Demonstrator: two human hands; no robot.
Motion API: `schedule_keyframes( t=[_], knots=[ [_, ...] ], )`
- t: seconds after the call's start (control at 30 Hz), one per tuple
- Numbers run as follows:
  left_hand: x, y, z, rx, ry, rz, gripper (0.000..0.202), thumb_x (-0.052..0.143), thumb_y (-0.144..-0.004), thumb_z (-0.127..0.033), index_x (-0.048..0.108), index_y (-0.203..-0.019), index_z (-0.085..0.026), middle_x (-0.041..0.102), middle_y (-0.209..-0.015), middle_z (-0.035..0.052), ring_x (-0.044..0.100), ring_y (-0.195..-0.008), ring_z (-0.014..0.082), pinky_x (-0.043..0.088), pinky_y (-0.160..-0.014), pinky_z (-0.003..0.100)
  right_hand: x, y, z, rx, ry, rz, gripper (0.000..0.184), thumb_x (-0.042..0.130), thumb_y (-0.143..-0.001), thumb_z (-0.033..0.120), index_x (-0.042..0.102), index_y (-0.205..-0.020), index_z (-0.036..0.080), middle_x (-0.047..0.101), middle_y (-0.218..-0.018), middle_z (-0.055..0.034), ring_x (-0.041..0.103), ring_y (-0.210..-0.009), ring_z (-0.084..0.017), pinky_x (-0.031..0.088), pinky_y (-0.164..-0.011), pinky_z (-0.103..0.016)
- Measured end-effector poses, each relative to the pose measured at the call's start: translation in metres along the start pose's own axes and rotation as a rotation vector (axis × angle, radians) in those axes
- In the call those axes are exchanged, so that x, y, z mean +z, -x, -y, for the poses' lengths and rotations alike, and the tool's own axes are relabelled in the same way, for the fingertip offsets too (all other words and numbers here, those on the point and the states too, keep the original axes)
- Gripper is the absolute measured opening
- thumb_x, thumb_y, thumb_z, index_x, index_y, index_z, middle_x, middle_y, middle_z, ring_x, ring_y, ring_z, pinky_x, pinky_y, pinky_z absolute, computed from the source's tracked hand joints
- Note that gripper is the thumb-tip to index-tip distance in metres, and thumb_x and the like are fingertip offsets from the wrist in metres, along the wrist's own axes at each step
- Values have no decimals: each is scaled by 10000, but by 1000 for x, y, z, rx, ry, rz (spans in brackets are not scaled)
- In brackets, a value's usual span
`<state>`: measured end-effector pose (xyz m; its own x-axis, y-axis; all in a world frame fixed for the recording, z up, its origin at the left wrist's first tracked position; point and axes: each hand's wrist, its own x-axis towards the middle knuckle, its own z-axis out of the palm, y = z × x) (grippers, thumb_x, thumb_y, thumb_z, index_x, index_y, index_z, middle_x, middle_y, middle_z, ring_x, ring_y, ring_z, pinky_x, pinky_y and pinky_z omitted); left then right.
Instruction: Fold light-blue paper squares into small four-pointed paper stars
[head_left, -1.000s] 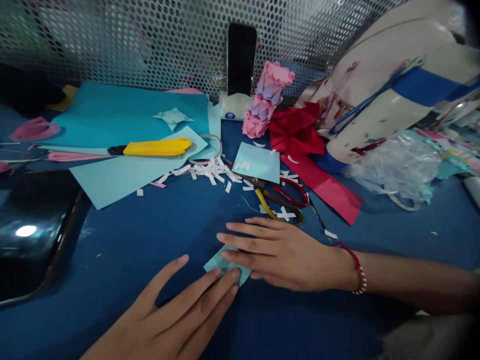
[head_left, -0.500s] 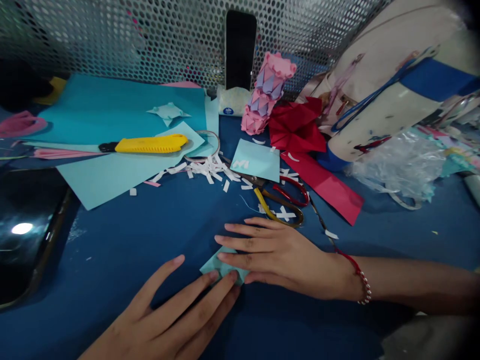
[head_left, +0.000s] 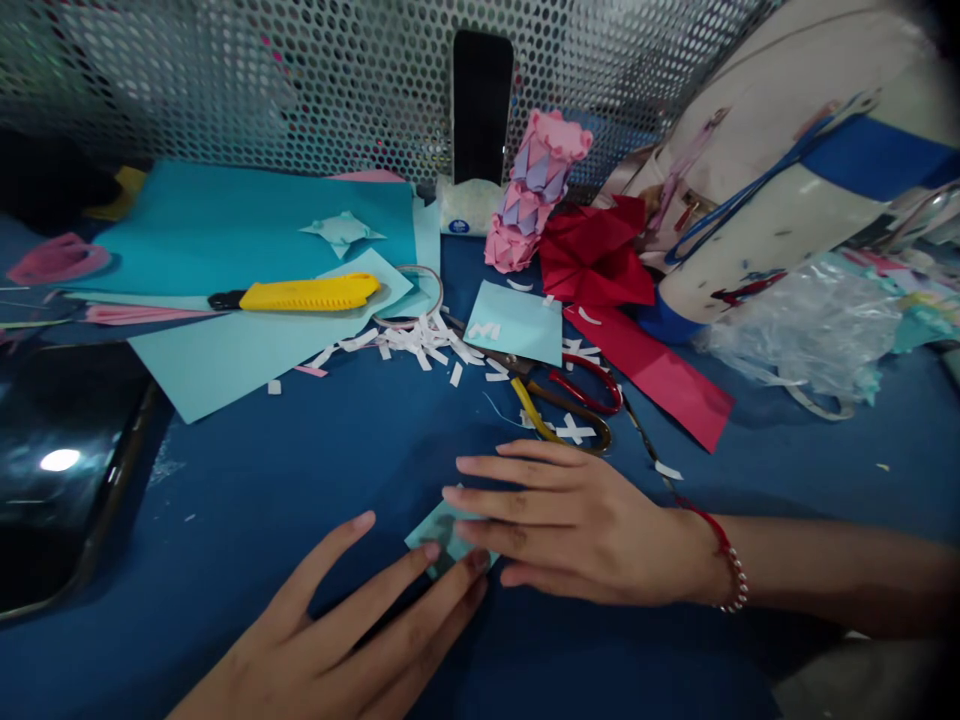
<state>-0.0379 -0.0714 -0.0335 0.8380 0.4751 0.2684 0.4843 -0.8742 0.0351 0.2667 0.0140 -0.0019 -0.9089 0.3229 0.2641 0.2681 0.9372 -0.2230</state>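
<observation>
A small folded piece of light blue paper (head_left: 439, 532) lies flat on the blue table (head_left: 315, 470) in front of me. My left hand (head_left: 352, 640) reaches in from below, fingers stretched out, its fingertips pressing on the paper's near edge. My right hand (head_left: 577, 525) comes in from the right with a red bead bracelet on the wrist. Its fingers lie flat and spread over the paper's right side. Most of the paper is hidden under the two hands.
Scissors with yellow and red handles (head_left: 562, 405) lie just beyond my right hand among white paper scraps (head_left: 420, 345). A yellow utility knife (head_left: 300, 295) rests on blue sheets (head_left: 240, 240). A dark tablet (head_left: 60, 470) sits left, a phone (head_left: 482, 105) leans on the mesh, a bag (head_left: 780, 150) at right.
Both hands stay pressed on the small paper. My right hand has slid slightly to the right and down over it; the view has shifted a little.
</observation>
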Motion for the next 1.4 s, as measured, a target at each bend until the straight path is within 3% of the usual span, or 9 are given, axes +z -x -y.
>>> schedule_keyframes(
  t=[0.13, 0.4, 0.67, 0.77, 0.9, 1.17, 1.3, 1.4],
  knots=[
    [1, 0, -2, -14, -6, -42, 473, 563, -1090, -524, 695, -1507, -344, 688, -1580, -80, 78, -1760, 209, -97, -1439, 573, -1, 2, 2, -104, 31, -59, 412, 457, -1228, 358, 724, -1446, 132, 699, -1576, -15, 562, -1570, -170, 339, -1413, -396],
    [1, 1, -1, -10, -22, -34, 470, 530, -1098, -512, 697, -1505, -347, 567, -1706, -81, 83, -1764, 210, -92, -1435, 571, -1, -1, 17, -38, 209, -6, 549, 421, -1225, 455, 699, -1478, 54, 697, -1567, -122, 654, -1479, -231, 484, -1321, -414],
    [2, -1, -2, -8, -15, -22, 479, 510, -1135, -552, 688, -1518, -325, 596, -1682, -80, 30, -1768, 205, -112, -1432, 563, 1, -2, 23, -27, 293, 13, 606, 476, -1200, 520, 656, -1527, 43, 678, -1592, -130, 646, -1484, -262, 472, -1326, -427],
    [1, -2, -3, -13, 1, -25, 490, 508, -1149, -586, 689, -1517, -319, 636, -1645, -87, 6, -1766, 206, -123, -1432, 548, 3, -1, 27, -28, 317, 41, 699, 522, -1165, 590, 624, -1562, 23, 658, -1607, -166, 620, -1513, -279, 458, -1337, -424],
    [-2, -5, -5, -39, 24, -17, 493, 533, -1142, -619, 696, -1507, -331, 653, -1623, -103, 80, -1743, 187, -139, -1431, 516, 5, 0, 29, -11, 299, 77, 765, 529, -1146, 626, 573, -1606, 16, 598, -1666, -178, 548, -1578, -289, 437, -1351, -438],
    [-5, -8, -4, -28, 39, 4, 502, 522, -1152, -589, 656, -1553, -319, 611, -1667, -101, 37, -1755, 161, -131, -1431, 494, 6, -3, 16, 48, 137, 186, 862, 435, -1150, 703, 355, -1745, 84, 361, -1826, -137, 247, -1745, -277, 323, -1402, -535],
    [-8, -8, 1, -39, 71, 52, 533, 522, -1142, -631, 640, -1576, -344, 607, -1669, -121, 266, -1705, 181, -80, -1431, 411, 4, -6, 11, 66, 83, 190, 875, 458, -1133, 730, 395, -1728, 90, 363, -1823, -145, 229, -1750, -287, 251, -1423, -559],
    [-14, -5, 7, -9, 72, 142, 669, 529, -1119, -708, 446, -1711, -406, 528, -1723, -163, 459, -1606, 162, 15, -1415, 299, 5, -4, 9, 67, 54, 189, 869, 508, -1127, 712, 373, -1738, 109, 312, -1846, -122, 184, -1762, -283, 218, -1431, -554]
  ],
)
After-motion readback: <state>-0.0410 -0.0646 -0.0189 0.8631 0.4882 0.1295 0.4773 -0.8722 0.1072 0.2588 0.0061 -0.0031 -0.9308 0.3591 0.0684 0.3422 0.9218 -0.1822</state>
